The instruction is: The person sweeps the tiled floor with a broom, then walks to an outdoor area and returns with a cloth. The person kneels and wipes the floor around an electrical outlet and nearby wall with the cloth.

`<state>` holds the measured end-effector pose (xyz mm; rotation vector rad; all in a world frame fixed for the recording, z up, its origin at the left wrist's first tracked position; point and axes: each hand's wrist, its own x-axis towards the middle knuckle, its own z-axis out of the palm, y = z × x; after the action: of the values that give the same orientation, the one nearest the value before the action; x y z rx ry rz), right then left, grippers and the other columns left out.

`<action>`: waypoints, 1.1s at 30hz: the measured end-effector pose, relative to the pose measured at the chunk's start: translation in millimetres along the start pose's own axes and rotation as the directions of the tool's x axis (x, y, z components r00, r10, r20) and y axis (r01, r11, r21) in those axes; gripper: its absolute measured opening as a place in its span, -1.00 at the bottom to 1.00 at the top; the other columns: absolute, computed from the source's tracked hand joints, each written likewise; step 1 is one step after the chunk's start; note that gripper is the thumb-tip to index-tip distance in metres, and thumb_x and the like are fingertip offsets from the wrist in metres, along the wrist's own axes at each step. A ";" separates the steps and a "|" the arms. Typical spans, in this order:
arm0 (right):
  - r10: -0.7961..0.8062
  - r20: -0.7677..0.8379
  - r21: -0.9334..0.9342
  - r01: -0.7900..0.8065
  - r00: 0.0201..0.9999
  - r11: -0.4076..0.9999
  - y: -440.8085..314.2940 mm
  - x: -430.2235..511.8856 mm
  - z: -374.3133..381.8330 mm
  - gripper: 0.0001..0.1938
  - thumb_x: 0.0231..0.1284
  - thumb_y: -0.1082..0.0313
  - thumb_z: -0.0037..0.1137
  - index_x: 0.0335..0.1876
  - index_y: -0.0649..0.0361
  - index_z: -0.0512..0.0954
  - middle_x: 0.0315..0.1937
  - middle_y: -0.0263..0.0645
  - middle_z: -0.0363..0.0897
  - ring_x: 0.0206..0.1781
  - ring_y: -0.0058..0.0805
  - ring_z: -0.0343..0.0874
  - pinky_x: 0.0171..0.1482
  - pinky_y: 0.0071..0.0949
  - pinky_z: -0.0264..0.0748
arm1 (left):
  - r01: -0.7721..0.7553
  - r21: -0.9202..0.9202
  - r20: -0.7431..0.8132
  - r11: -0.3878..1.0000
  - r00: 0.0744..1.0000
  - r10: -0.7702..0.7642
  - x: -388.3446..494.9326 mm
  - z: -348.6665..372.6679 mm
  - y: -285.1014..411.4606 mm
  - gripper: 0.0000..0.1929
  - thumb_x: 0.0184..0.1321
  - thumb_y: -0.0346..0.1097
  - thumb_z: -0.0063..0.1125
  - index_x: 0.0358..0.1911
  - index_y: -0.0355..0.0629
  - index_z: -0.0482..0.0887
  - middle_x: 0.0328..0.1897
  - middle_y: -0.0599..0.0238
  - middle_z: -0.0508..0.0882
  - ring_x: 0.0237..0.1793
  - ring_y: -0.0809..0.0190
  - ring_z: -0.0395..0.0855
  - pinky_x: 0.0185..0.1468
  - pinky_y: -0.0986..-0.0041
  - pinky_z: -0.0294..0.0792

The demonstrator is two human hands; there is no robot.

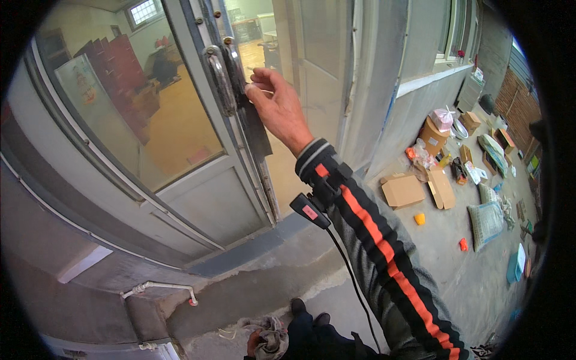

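My right hand [280,105] is raised at the edge of a white-framed glass door [202,189], with its fingers loosely curled. The thumb tip lies against or just beside a dark flap [256,130] hanging along that edge; I cannot tell whether it is pinched. Just left of the fingers is a worn metal pull handle [220,81], with a second handle [234,63] close behind it. Low down near my feet, my left hand [254,342] holds a bunched grey cloth [271,335], and part of that hand is hidden.
A doorway opens beside the door onto a room with a yellowish floor [173,121]. A raised sill [252,252] runs below. White pipe [166,285] sticks out at lower left. Cardboard boxes [402,190], a filled sack [486,222] and a blue basin [515,267] litter the concrete at right.
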<state>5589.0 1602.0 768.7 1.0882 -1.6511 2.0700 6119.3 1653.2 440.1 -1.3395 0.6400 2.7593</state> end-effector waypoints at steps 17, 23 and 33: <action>0.022 0.343 0.362 -0.154 0.939 0.919 -103.5 -94.2 -197.7 -0.43 0.37 0.16 0.12 0.39 0.36 0.42 0.27 -0.02 0.56 0.27 -0.21 0.57 0.35 -0.23 0.41 | 0.224 -0.078 0.334 0.971 0.924 -0.187 53.4 73.6 69.1 -0.38 0.49 0.01 0.05 0.45 -0.26 0.36 0.36 -0.06 0.56 0.29 -0.09 0.60 0.33 0.08 0.51; 0.875 -0.174 -0.902 -0.430 0.451 0.043 -82.4 -236.8 -379.9 -0.19 0.24 0.20 0.33 0.56 0.24 0.21 0.46 -0.11 0.35 0.47 -0.22 0.34 0.51 -0.22 0.22 | 0.404 0.168 0.427 0.899 0.792 -0.436 122.3 91.7 103.9 -0.36 0.43 0.01 0.14 0.42 -0.26 0.39 0.31 -0.05 0.62 0.17 -0.06 0.68 0.25 0.11 0.54; 0.578 -0.805 0.322 -0.915 -0.130 0.243 27.9 -532.3 -435.1 -0.37 0.26 0.19 0.43 0.43 0.06 0.47 0.23 -0.41 0.51 0.23 -0.48 0.46 0.27 -0.32 0.43 | 0.321 0.330 0.419 0.888 0.793 -0.442 287.0 230.7 126.6 -0.41 0.39 -0.25 0.06 0.46 -0.30 0.37 0.25 0.09 0.66 0.10 0.15 0.72 0.19 0.30 0.57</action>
<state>5766.9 2117.7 349.4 -1.4346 -2.0333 1.9123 5740.9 1573.0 395.7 -0.5954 0.5643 2.4272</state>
